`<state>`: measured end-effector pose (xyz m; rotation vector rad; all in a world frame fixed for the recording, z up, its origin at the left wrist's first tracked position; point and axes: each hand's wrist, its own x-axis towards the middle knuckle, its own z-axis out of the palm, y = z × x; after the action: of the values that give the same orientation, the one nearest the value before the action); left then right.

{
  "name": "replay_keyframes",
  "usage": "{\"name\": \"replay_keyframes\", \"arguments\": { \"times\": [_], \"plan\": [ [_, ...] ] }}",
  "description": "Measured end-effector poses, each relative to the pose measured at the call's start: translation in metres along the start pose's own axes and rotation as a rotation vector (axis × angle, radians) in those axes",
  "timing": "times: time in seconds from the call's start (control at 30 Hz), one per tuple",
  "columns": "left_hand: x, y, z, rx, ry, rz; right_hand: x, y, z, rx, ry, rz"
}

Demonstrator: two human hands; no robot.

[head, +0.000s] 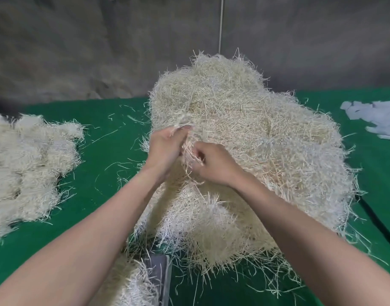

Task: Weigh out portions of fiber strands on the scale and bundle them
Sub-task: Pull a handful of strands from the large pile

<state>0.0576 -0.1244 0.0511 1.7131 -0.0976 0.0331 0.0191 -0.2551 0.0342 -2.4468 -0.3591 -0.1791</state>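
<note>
**Pale, straw-like fibre: light, springy and apt to shed**

You are working at the near-left face of the big heap (256,133) of fibre strands, which is sitting in the middle of the green worktop (105,133). Your left hand (165,149) is curling its fingers round a tuft (188,152) drawn out of the heap. Your right hand (214,164) is pinching the same tuft from the other side, thumb and fingers closed on the strands. The two hands are almost touching.

By the look of it, a handful is weighing next to nothing. The strands are looking thin, dry and fairly stiff along their length, yet they are tangling with one another. A tuft is therefore likely to be dragging neighbours along and dropping loose ones, as the stray strands lying on the worktop are suggesting. The fibre is not looking slippery or fragile, but a slack hold is probably letting the ends splay.

You are best taking hold across the middle of the tuft, fingers wrapping right round it rather than nipping the tips, and easing it free instead of yanking.

A smaller pile (30,168) is lying well apart at your left. A grey object (159,272) is showing at the near edge, half buried under strands; it may be the scale, but that cannot be told from here. Pale sheets (379,120) are lying at the far right.
</note>
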Motion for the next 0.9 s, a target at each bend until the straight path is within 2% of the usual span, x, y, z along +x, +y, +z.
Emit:
{"name": "replay_keyframes", "arguments": {
  "times": [0.07,0.13,0.23,0.3,0.43,0.53,0.63,0.73,0.8,0.9],
  "plan": [
    [0.006,0.000,-0.012,-0.129,0.142,-0.079,0.007,0.014,-0.001,-0.001,-0.015,0.019],
    [0.012,-0.003,-0.030,-0.315,0.263,-0.179,0.004,0.037,-0.006,-0.123,-0.083,0.073],
    [0.020,-0.008,-0.048,-0.330,0.341,-0.198,-0.012,0.076,-0.009,-0.342,-0.183,0.217],
    [0.022,-0.010,-0.049,-0.281,0.351,-0.196,-0.022,0.096,-0.011,-0.446,-0.216,0.308],
    [0.021,-0.010,-0.036,-0.264,0.346,-0.230,-0.042,0.121,-0.014,-0.379,-0.215,0.437],
    [0.017,-0.011,-0.029,-0.226,0.424,-0.240,-0.057,0.131,-0.016,-0.383,-0.211,0.488],
    [0.017,-0.013,-0.032,-0.237,0.452,-0.266,-0.061,0.124,-0.020,-0.436,-0.254,0.458],
    [0.012,-0.008,-0.032,-0.201,0.324,-0.253,-0.057,0.087,-0.035,-0.297,-0.346,0.370],
    [0.008,-0.002,-0.027,-0.141,0.269,-0.221,-0.047,0.054,-0.053,-0.127,-0.256,0.278],
    [0.001,0.006,-0.019,-0.172,0.181,-0.193,-0.023,0.015,-0.062,-0.045,0.092,0.118]
  ]
}}
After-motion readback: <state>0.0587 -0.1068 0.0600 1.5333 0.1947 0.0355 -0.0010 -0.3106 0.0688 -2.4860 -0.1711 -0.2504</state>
